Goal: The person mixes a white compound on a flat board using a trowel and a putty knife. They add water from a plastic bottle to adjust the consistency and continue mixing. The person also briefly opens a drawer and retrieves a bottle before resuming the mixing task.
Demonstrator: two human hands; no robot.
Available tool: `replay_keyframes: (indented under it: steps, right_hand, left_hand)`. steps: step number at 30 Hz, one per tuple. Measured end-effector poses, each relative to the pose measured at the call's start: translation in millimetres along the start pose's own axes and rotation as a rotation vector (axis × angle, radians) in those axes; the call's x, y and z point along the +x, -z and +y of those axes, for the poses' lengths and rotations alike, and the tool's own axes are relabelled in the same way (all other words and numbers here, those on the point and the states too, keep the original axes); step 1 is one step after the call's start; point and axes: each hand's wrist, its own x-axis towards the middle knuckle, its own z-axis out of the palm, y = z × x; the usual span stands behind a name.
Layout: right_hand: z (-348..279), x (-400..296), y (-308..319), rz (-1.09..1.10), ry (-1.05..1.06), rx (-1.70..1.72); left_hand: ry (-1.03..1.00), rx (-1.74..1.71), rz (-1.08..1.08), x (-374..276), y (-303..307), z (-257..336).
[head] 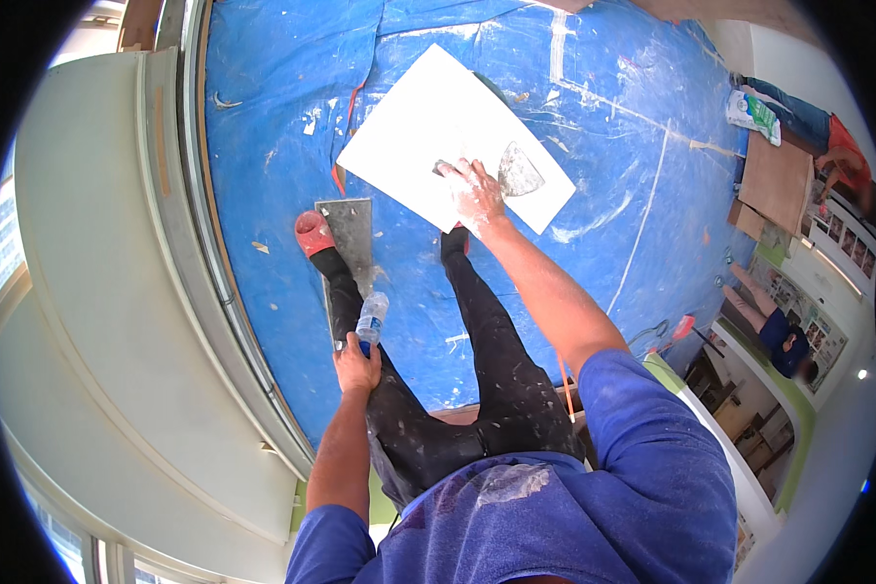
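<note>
My right hand [476,196], coated with white powder, is closed on a putty knife [520,172]. The knife's broad, stained metal blade sticks out to the right of my fingers, and a dark handle end shows on the left. Both are over a white square board [416,124] in front of my feet. My left hand [358,369] grips a clear plastic bottle [372,315] with a blue part near the fingers, close to my left leg. Below it, a grey flat plank [354,230] lies by my red left shoe [314,232].
A blue sheet [263,146] with white smears and scraps covers the floor. To the left runs a wall ledge with a metal rail [223,285]. At the right are a bent person in red [847,157], a bag [753,117], a brown board [774,179] and a seated person [781,339].
</note>
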Motion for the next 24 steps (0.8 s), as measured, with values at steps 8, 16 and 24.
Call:
replay_keyframes:
  steps: [8,16,24]
  right_hand:
    - [103.4,2.5,-40.8,0.175,-0.580,0.651]
    - [136.4,-21.1,-46.6,0.149,-0.881,0.548]
    - [116.9,-187.9,4.2,0.281,-0.521,0.457]
  left_hand:
    - [-0.005,0.049,-0.004,-3.3,12.8,20.0]
    - [0.016,0.116,0.063,-7.3,9.3,24.7]
    - [-0.092,0.305,0.132,-4.3,7.7,75.7]
